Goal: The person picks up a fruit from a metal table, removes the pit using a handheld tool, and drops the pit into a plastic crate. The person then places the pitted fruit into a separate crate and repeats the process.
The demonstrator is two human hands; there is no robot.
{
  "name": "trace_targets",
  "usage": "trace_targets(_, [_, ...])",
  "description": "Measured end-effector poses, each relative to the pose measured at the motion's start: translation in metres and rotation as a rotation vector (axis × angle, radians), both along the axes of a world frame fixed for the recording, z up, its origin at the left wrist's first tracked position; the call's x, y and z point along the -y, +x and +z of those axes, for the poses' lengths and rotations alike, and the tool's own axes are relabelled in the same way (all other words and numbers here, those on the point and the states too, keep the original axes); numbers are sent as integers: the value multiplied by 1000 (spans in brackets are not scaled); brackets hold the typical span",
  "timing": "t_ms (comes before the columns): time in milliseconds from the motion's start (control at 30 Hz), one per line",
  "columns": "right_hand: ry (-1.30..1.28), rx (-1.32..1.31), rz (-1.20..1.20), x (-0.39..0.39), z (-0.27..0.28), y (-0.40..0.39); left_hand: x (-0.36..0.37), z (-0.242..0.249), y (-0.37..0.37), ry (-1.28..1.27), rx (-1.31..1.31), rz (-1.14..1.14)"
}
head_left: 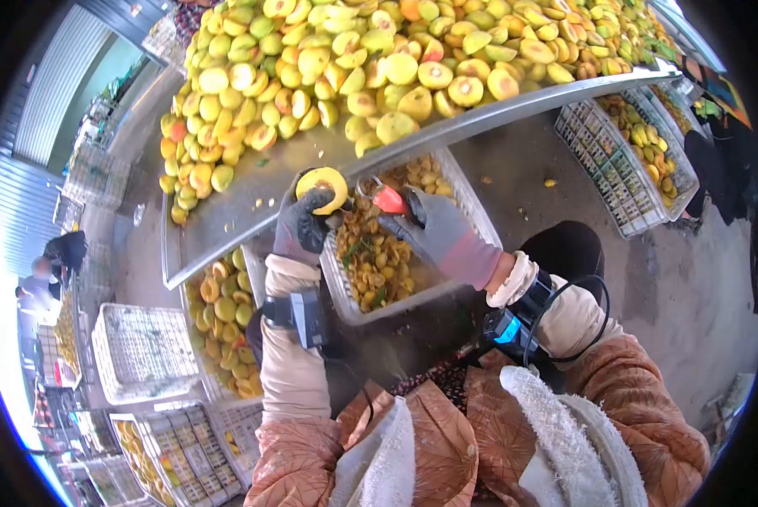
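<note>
Left hand, gloved, curled round a fruit half above the crate of scraps. Right hand, gloved, pinching a red-handled tool, its loop near the half, apart. Whether this half is finished: cannot tell. Large heap of halves on table, seemingly much left; more fruit in a crate beside, stage unclear.

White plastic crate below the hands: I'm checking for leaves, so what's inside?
The white plastic crate holds yellow-brown fruit pieces and some green leaves. What lies beneath them is covered; the gray-gloved right hand and shiny metal table hide more.
</note>
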State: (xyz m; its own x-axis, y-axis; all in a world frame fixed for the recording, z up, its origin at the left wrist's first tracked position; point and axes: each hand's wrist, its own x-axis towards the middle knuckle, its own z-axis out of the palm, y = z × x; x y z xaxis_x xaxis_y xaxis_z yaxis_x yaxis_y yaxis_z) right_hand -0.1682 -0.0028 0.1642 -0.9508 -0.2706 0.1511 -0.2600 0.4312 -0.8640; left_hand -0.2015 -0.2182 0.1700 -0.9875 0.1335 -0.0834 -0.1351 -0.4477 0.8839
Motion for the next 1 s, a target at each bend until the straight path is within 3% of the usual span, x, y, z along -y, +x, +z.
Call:
trace_targets(33, [-47,-7,9,5,0,6,3,-14,10,56,16,-17])
trace_targets(100, [-63,7,37,13,-8,16,-4,-37,26,-682,-436,181])
trace_targets(167, [-234,-93,89,20,-17,27,-11,-40,42,-596,-447,218])
trace_targets(233, [-285,22,107,23,-22,35,-23,-14,59,-40,-2,209])
trace_targets(267, [-341,131,118,23,-23,37,-25,-10,60,145,125,203])
trace_targets(300, [-339,132,113,23,-24,38,-24,-16,61,147,128,198])
trace_targets(367, [-472,313,26,22,-26,36,-23,-27,64,-1085,-591,147])
trace_targets(400, [-470,313,19,19,-29,33,-24,-25,64,-847,-435,73])
trace_targets(433, [-449,294,29,16,-33,28,-27,-23,67,-844,-433,68])
trace_targets(500, [-428,279,40,16,-44,23,-42,-3,75,-560,-310,49])
trace_targets(533, [-463,199,44,19,-52,21,-42,3,75,-1032,-495,-9])
trace_targets(567, [-498,119,50,20,-56,20,-42,-8,73,-1032,-493,-7])
trace_targets(633, [-352,65,41,17,-41,22,-43,-37,72,105,9,122])
trace_targets(667, [-205,7,29,15,-33,23,-52,-13,78,200,147,113])
trace_targets(700, [-208,10,31,16,-30,26,-49,-19,80,197,150,116])
trace_targets(767, [-589,92,31,18,-24,32,-43,-29,82,-1202,-614,323])
trace_targets(800, [-591,90,39,19,-23,36,-44,-24,83,-1055,-549,444])
trace_targets(900, [-400,194,159,21,-19,52,-36,-20,84,-1277,-520,540])
trace_targets(1000, [-151,141,189,26,-25,59,-45,-1,91,-1160,-570,531])
